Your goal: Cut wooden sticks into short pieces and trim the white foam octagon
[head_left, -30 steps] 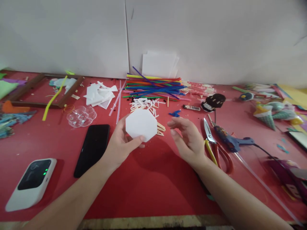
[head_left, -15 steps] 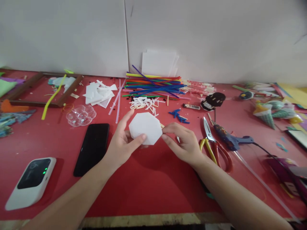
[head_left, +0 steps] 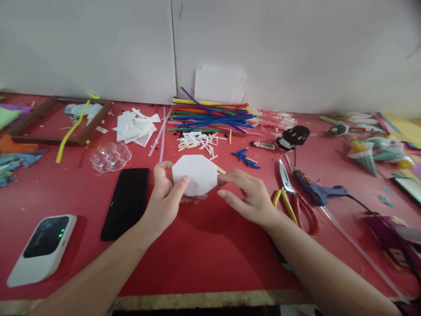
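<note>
A white octagonal piece of paper or card [head_left: 199,173] is held above the red table by my left hand [head_left: 167,191], its thumb flat on the front and its fingers behind. Close to the card's right edge is my right hand [head_left: 248,193], thumb and index finger apart and nothing seen between them. Whether its index fingertip touches the edge, I cannot tell. Beyond the card lie small white strips [head_left: 197,141] and short blue pieces [head_left: 245,158]. Red-and-yellow-handled scissors [head_left: 287,188] rest to the right of my right hand.
Colourful pipe cleaners [head_left: 213,116] are heaped at the back, beside white paper scraps [head_left: 136,127]. A black phone [head_left: 126,204] and a white device [head_left: 42,250] lie left. On the right are a glue gun [head_left: 315,188] with its cord and a dark brown craft piece [head_left: 294,137].
The card has shifted slightly left with my left hand, whose index finger has curled behind it. My right thumb and index finger have spread apart from their pinch at the card's edge.
</note>
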The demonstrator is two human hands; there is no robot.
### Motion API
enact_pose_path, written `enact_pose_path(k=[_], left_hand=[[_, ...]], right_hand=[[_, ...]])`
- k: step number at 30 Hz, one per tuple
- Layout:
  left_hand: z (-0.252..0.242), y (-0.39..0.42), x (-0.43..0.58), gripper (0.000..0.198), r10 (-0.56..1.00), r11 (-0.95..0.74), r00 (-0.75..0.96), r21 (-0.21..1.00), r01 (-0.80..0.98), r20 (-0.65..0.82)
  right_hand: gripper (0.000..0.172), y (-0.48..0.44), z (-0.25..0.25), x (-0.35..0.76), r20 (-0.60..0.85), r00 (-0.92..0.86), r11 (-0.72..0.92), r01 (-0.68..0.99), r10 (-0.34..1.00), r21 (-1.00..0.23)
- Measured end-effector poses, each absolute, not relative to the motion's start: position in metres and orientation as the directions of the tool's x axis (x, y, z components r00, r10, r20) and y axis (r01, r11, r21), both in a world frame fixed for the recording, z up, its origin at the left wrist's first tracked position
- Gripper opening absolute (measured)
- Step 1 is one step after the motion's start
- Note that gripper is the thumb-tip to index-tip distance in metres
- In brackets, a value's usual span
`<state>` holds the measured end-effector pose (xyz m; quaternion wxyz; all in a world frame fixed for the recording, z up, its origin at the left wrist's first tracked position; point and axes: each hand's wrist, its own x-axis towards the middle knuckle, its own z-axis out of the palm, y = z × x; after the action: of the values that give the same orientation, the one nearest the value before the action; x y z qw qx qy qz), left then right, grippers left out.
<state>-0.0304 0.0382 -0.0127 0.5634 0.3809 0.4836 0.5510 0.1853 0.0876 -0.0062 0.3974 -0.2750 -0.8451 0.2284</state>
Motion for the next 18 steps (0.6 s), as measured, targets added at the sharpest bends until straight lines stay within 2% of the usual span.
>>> enact_pose_path(k=[3,6,10,12,15,18], left_hand=[[-0.0117,0.0406,-0.031,0.043,0.989,0.134,-0.036,0.969,-0.21,-0.144],[-0.0115,0.0427,-0.0337,0.048,0.992,0.126,-0.008,0.981,-0.144,-0.129],[-0.0134,0.0428,-0.0367,0.069,0.991,0.113,0.089,0.989,-0.095,-0.104],[-0.0138,0.0424,-0.0368,0.069,0.99,0.084,0.117,0.994,-0.065,-0.076],[-0.0132,0.0427,-0.0359,0.063,0.997,0.055,0.056,0.997,-0.062,-0.051],[-0.0123,0.0439,-0.0355,0.065,0.997,0.069,-0.036,0.993,-0.098,-0.072]], right_hand=[[0.01,0.0881,-0.0053,0.1846,0.539,-0.52,0.733,0.3,0.662,-0.611],[0.011,0.0886,-0.0059,0.1848,0.53,-0.494,0.71,0.313,0.689,-0.631],[0.013,0.0891,-0.0082,0.1849,0.516,-0.454,0.674,0.325,0.726,-0.663],[0.012,0.0891,-0.0083,0.1846,0.52,-0.444,0.674,0.336,0.73,-0.658],[0.014,0.0887,-0.0067,0.1843,0.515,-0.438,0.668,0.356,0.737,-0.653],[0.015,0.0879,-0.0045,0.1843,0.511,-0.44,0.665,0.349,0.738,-0.66]])
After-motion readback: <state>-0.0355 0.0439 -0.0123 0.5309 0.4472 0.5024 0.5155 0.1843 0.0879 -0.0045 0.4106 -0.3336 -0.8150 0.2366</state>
